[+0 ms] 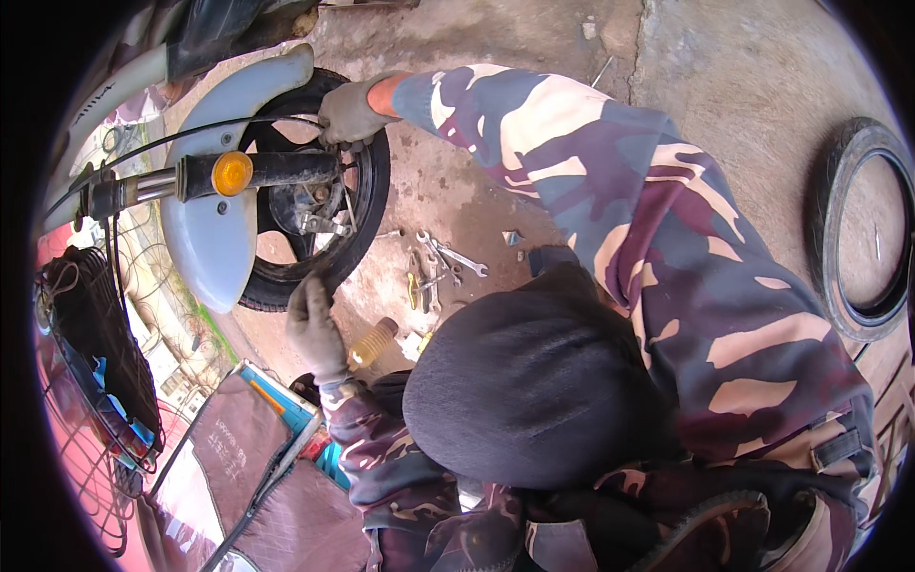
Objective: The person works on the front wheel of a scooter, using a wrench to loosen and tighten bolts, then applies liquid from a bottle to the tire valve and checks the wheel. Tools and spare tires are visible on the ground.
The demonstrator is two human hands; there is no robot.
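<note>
A motorcycle wheel (373, 205) with a black tyre and dark spokes stands in the fork, half covered by a grey mudguard (212, 250). My gloved right hand (351, 114) reaches across to its far side, fingers curled over the rim edge, close to a black cable (224, 122). At the near edge of the tyre is my gloved left hand (315, 324), with its fingers stretched out and their tips against or just beside the rubber. An orange round lamp or reflector (232, 173) sits on the fork leg, above the brake hub (310, 205).
Several spanners (462, 257) and yellow-handled pliers (414, 284) lie on the ground beside a bottle of amber liquid (373, 343). A loose tyre (827, 224) lies far right. A wire basket (114, 496) and a brown cover (243, 434) are at the left. A dark cloth-covered round shape (534, 381) blocks the centre.
</note>
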